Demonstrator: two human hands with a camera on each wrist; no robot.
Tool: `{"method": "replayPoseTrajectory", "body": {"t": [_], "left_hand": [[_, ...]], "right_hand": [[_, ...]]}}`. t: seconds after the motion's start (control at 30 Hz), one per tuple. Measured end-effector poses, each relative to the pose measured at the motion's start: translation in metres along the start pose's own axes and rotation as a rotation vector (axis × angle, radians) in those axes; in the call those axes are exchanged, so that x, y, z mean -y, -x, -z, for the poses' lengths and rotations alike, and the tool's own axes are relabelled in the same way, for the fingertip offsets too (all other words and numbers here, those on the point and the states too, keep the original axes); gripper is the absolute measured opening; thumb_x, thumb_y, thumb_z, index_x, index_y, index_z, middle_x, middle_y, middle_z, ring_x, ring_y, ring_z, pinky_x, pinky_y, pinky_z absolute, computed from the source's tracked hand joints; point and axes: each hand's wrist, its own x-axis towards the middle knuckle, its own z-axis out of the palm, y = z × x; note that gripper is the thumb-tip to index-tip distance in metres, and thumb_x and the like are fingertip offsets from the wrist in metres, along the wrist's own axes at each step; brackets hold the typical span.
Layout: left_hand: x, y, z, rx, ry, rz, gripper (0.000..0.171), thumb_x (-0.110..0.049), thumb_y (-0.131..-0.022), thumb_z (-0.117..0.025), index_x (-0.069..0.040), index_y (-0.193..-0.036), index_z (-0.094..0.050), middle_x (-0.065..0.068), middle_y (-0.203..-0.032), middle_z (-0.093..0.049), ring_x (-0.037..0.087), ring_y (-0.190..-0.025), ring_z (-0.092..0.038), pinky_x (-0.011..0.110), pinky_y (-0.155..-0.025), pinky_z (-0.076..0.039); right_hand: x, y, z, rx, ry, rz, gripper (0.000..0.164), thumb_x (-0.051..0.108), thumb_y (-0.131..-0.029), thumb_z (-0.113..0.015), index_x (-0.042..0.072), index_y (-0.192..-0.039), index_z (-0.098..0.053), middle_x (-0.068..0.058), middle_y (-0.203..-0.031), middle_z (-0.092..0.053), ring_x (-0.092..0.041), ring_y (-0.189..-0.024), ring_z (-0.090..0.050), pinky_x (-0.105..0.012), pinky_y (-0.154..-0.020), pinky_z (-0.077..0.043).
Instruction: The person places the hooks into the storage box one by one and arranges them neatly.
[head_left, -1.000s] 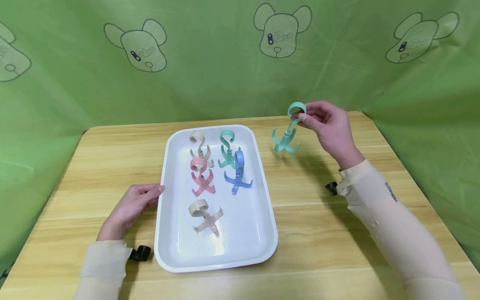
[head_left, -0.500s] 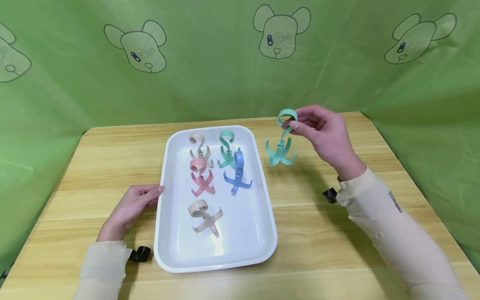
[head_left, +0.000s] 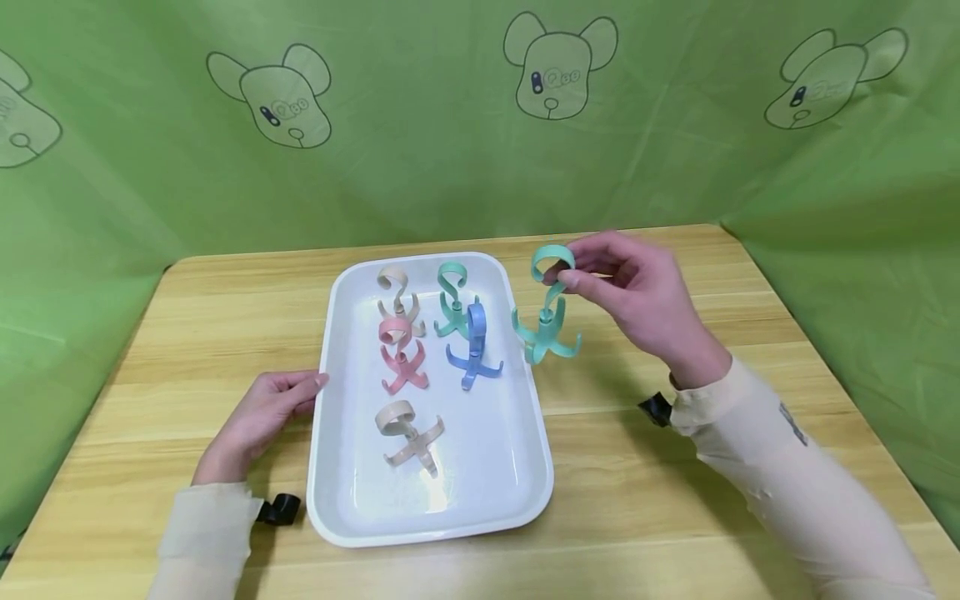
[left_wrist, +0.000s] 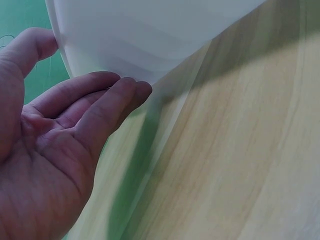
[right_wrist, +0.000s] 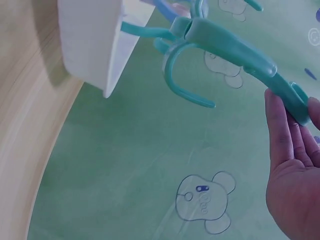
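Note:
My right hand (head_left: 630,292) pinches the curled top of a teal four-prong hanger hook (head_left: 546,329) between thumb and fingers. The hook hangs upright, and its left prongs overlap the right rim of the white tray (head_left: 480,500) in the head view. In the right wrist view the same teal hook (right_wrist: 230,50) reaches from the fingertips toward the tray wall (right_wrist: 90,45). At the tray's left side, my left hand (head_left: 262,412) holds the rim. The left wrist view shows that thumb at the edge and the other fingers (left_wrist: 100,100) against the outer wall.
Inside the tray stand more hooks: a green one (head_left: 454,317), a blue one (head_left: 474,365), a pink one (head_left: 405,371), a beige one (head_left: 401,312) behind it and another beige one (head_left: 416,446) nearer. A wooden table (head_left: 645,517) lies beneath, with green cloth (head_left: 420,183) around it.
My right hand has brought the teal hook left and nearer, from above the table beside the tray to the tray's right rim. The left hand stays on the rim.

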Motion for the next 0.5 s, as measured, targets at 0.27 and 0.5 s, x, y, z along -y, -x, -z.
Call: {"method": "replayPoseTrajectory", "body": {"t": [0.27, 0.5], "left_hand": [[0.0, 0.001, 0.0, -0.002, -0.005, 0.006, 0.049, -0.024, -0.101, -0.058, 0.018, -0.125, -0.054, 0.03, -0.125, -0.058, 0.015, -0.099, -0.068, 0.03, -0.086, -0.055], [-0.001, 0.001, 0.0, -0.003, -0.007, 0.012, 0.049, -0.025, -0.102, -0.058, 0.018, -0.125, -0.053, 0.03, -0.125, -0.058, 0.016, -0.098, -0.068, 0.03, -0.086, -0.055]], "right_hand": [[0.004, 0.007, -0.013, 0.077, 0.037, -0.028, 0.018, -0.012, -0.089, -0.064, -0.009, -0.107, -0.066, -0.018, -0.097, -0.072, -0.027, -0.087, -0.07, -0.033, -0.076, -0.058], [0.004, 0.013, -0.024, 0.141, 0.062, -0.069, 0.019, -0.012, -0.088, -0.066, -0.007, -0.106, -0.067, -0.014, -0.097, -0.072, -0.026, -0.09, -0.068, -0.035, -0.077, -0.059]]}}
